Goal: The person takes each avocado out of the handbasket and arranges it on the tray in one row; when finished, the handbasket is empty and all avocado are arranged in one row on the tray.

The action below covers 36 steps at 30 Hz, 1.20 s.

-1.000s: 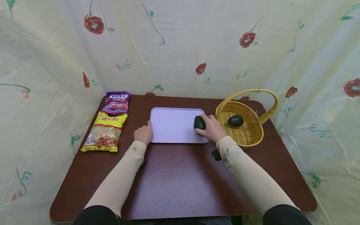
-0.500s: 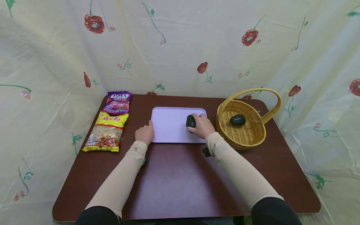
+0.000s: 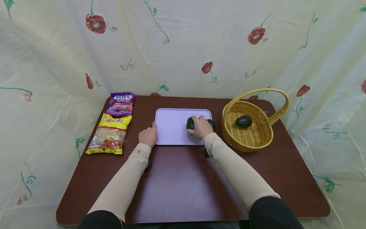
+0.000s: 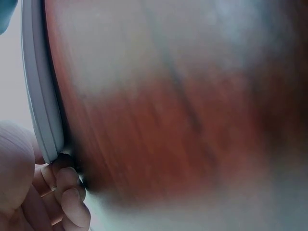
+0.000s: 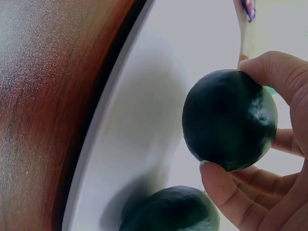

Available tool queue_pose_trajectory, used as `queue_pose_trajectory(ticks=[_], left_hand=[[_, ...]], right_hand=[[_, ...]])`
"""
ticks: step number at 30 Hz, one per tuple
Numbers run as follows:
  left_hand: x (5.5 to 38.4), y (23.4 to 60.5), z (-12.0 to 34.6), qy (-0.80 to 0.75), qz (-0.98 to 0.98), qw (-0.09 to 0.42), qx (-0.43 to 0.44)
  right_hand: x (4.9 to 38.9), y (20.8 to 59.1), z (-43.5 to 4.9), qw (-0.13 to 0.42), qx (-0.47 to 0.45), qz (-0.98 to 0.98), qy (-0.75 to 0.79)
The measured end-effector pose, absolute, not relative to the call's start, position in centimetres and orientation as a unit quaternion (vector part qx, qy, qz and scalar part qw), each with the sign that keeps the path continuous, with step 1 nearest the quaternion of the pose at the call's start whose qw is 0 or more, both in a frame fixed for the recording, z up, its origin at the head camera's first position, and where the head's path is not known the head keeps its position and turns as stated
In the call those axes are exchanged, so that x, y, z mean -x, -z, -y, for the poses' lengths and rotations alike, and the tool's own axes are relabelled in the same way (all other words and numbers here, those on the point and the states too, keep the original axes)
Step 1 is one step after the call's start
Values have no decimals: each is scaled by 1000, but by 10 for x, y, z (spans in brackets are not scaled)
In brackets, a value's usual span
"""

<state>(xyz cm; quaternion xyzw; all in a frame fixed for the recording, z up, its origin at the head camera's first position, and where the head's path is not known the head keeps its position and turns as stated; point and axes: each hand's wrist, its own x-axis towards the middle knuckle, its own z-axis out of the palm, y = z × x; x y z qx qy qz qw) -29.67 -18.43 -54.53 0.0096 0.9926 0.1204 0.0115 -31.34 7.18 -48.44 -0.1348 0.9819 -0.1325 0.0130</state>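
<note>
My right hand grips a dark green avocado between thumb and fingers, over the right half of a pale lilac tray. A second avocado lies on the tray close by; in the head view it peeks out to the right of my knuckles. At the tray's left edge, my left hand holds the rim, its curled fingers below it in the left wrist view. Another avocado sits inside the yellow wicker basket, right of the tray.
Along the table's left side lie a yellow pasta bag and, behind it, a purple candy bag. The basket's tall handle arches over it. A floral curtain hangs behind the brown table.
My right hand has moved left over the tray with its avocado, and the avocado behind it has come into sight. My left hand stays at the tray's rim.
</note>
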Motion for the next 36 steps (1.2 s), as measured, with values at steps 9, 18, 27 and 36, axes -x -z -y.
queue_pose_trajectory(ticks=[9, 18, 27, 36], left_hand=[[298, 547, 184, -121, -993, -8, -16], [302, 554, 184, -123, -992, -19, -17], [300, 549, 185, -124, -992, -3, -13], [299, 553, 186, -124, -992, -9, -13]], right_hand=[[317, 487, -69, 35, 127, -984, 121], [320, 494, -71, 30, 125, -986, 108], [319, 494, -68, 27, 127, -986, 105], [318, 497, -67, 22, 133, -985, 103]])
